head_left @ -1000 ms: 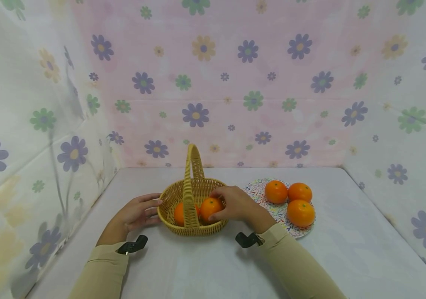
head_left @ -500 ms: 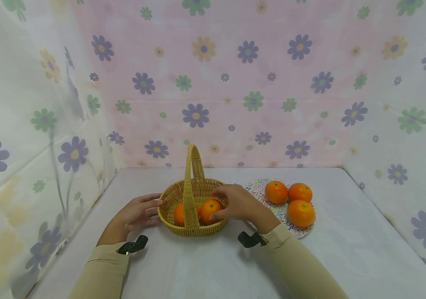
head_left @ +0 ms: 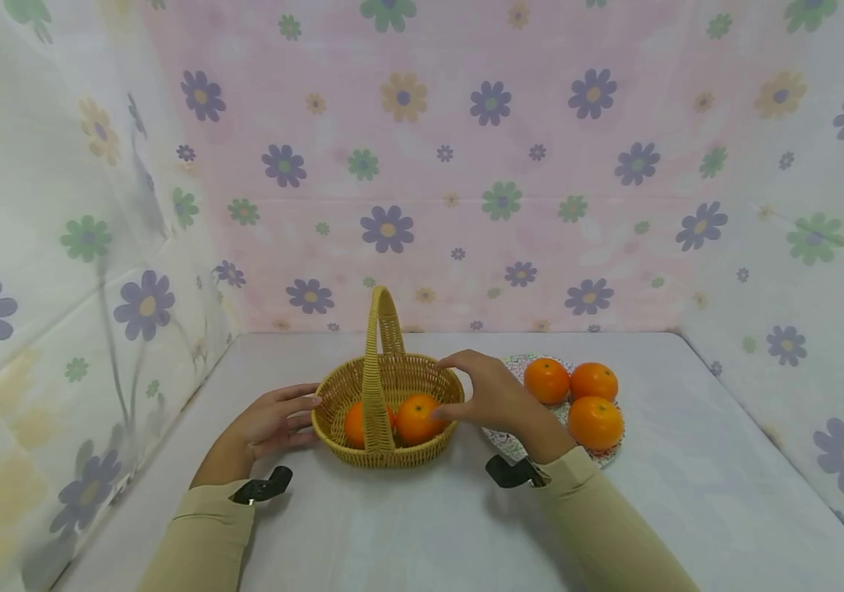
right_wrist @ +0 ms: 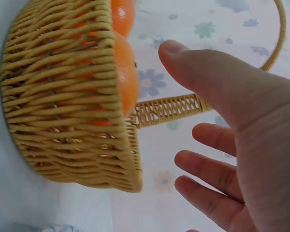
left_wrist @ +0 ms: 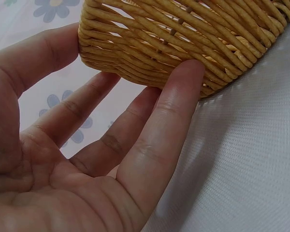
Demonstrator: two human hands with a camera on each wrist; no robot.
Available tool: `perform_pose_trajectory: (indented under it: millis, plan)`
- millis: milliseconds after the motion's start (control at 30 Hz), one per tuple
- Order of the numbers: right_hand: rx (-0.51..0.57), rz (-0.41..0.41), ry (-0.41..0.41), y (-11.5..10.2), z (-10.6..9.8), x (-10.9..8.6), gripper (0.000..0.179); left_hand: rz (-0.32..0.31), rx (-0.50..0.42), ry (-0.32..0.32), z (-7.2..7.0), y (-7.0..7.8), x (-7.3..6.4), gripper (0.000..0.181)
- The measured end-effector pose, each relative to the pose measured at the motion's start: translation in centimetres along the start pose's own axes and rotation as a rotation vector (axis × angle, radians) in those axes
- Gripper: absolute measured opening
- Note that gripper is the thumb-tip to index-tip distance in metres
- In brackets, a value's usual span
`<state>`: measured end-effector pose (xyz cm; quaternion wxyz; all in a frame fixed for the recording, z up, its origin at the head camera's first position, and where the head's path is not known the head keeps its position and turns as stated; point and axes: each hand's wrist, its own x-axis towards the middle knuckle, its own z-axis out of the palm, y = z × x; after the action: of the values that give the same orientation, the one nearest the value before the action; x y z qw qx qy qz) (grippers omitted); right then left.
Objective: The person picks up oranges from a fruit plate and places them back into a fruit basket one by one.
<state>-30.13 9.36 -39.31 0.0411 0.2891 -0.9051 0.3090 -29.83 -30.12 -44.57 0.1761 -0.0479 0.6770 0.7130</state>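
Note:
A yellow wicker basket (head_left: 392, 458) with a tall arched handle (head_left: 372, 362) stands upright on the table. Two oranges lie inside it, the left orange (head_left: 355, 425) partly behind the handle, the right orange (head_left: 417, 418) near the right rim. My left hand (head_left: 277, 423) rests its fingertips against the basket's left side; in the left wrist view its fingers (left_wrist: 157, 145) are extended to the wicker wall (left_wrist: 179, 43). My right hand (head_left: 491, 399) is spread over the right rim and holds nothing. In the right wrist view, thumb and fingers stand apart from the basket (right_wrist: 63, 96).
A round plate with a colourful speckled pattern (head_left: 503, 444) lies to the right, partly behind the right forearm. On it sit three oranges (head_left: 596, 423). Flower-printed cloth (head_left: 451, 271) walls the table at the back and both sides.
My right hand has let go of the right orange in the basket and drawn up and to the right, its fingers spreading. The left hand and basket have not moved.

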Motion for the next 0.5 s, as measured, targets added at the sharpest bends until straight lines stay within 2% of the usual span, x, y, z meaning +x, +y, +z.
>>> perform_pose_trajectory:
  millis: [100,267,500]
  plan:
    - [-0.010,0.020,0.024,0.3,-0.6,-0.2,0.076,0.002,-0.003,-0.008,0.0,-0.1,0.1,0.068]
    - [-0.041,0.005,0.072,0.8,-1.6,-0.5,0.074,0.006,-0.009,-0.011,-0.1,-0.2,0.2,0.068]
    - [-0.044,0.049,0.110,2.2,-2.8,-0.9,0.070,0.007,-0.007,-0.013,-0.1,-0.1,0.1,0.069]
